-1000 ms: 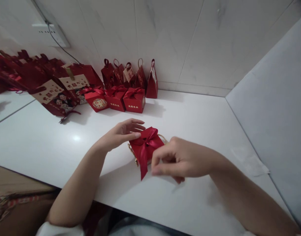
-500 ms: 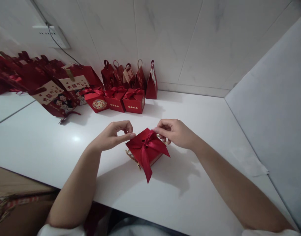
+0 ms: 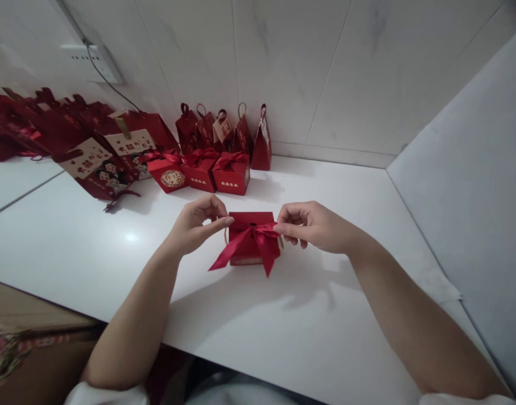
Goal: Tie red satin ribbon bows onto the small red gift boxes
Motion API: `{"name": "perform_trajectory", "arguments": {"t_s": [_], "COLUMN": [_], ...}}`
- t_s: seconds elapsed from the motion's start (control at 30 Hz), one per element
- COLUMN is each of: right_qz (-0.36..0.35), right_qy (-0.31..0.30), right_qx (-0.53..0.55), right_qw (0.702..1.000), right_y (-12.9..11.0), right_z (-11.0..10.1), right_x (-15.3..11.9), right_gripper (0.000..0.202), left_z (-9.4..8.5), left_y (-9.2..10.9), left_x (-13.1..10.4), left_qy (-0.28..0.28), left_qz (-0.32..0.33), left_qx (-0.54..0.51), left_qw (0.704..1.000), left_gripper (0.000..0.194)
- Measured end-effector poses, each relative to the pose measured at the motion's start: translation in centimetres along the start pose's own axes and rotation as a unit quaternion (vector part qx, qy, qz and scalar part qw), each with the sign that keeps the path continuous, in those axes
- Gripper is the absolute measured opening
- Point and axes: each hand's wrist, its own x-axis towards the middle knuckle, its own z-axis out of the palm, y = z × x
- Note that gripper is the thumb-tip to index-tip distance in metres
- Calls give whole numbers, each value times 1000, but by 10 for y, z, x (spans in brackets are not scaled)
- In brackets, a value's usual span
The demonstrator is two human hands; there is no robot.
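A small red gift box (image 3: pixel 250 218) stands on the white table in front of me, topped with a shiny red ribbon bow (image 3: pixel 266 247). Its two ribbon tails hang down over the front, and twisted gold cord shows at both sides. My left hand (image 3: pixel 203 225) pinches at the box's upper left corner, where the bow's left loop seems to end between thumb and forefinger. At the other side, the thumb and forefinger of my right hand (image 3: pixel 314 226) grip the bow's right loop. The pinched ribbon is mostly covered by the fingertips.
Three red boxes with bows (image 3: pixel 232 175) stand together behind, before a row of peaked red boxes with loop handles (image 3: pixel 263 149). Red and cream gift bags (image 3: pixel 93 163) crowd the left. A socket strip (image 3: pixel 91 63) is on the wall; a cardboard box (image 3: pixel 42 360) sits below the table edge.
The box has turned from cornerwise to square-on, and its ribbon tails have swung left and up. Both hands have shifted slightly with it, still at its two sides.
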Motion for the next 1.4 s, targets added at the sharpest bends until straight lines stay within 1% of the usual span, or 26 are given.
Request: {"name": "perform_trajectory", "arguments": {"t_s": [0.1,0.17,0.23,0.33,0.4,0.43,0.5,0.53,0.57,0.63,0.7,0.77,0.83,0.9,1.0,1.07,1.13,1.23,1.4], "right_qz": [84,131,140,112,118,128,141,137,128,103,86,75,67,60,48,22,-19,-72,-134], "right_qy": [-21,-11,14,70,74,58,11,-9,-24,-44,-61,-67,-60,-48,-35,-11,39,112,147], "right_qx": [-30,-15,9,41,68,84,117,133,151,188,219,235,237,223,173,110,21,-93,-166], "right_qw": [996,991,990,990,988,987,983,981,980,976,970,967,967,972,983,994,999,987,966], "right_y": [1,6,11,16,16,16,14,14,13,12,12,12,12,14,17,18,18,20,29], "right_z": [-1,5,11,16,16,15,12,11,11,11,12,13,13,14,14,14,15,16,22], "right_x": [1,7,13,19,19,19,18,17,17,16,15,15,15,16,18,18,18,19,24], "right_gripper": [50,63,68,56,49,48,46,44,41,34,31,33,37,40,41,40,39,34,23], "left_z": [4,6,7,8,9,11,17,21,25,34,41,45,46,44,40,38,37,37,39], "left_y": [-2,-2,-2,-4,-4,-3,1,4,7,13,15,13,10,6,3,4,5,6,6], "left_x": [0,0,0,1,1,1,0,-1,-2,-4,-7,-8,-8,-7,-5,-4,-4,-3,-3], "left_qy": [-15,-15,-12,-34,-26,-4,50,68,75,68,61,58,49,28,-14,-36,-45,-49,-49], "left_qz": [-63,-97,-120,-139,-129,-110,-50,-16,13,50,55,39,17,-2,-19,-27,-31,-33,-40], "left_qx": [19,39,49,43,55,75,136,168,194,222,227,223,209,188,162,159,164,164,170], "left_qw": [998,994,992,989,990,991,988,983,978,971,970,972,977,982,987,986,985,985,983], "left_gripper": [24,27,29,32,32,31,27,26,25,22,18,16,16,17,17,17,15,13,12]}}
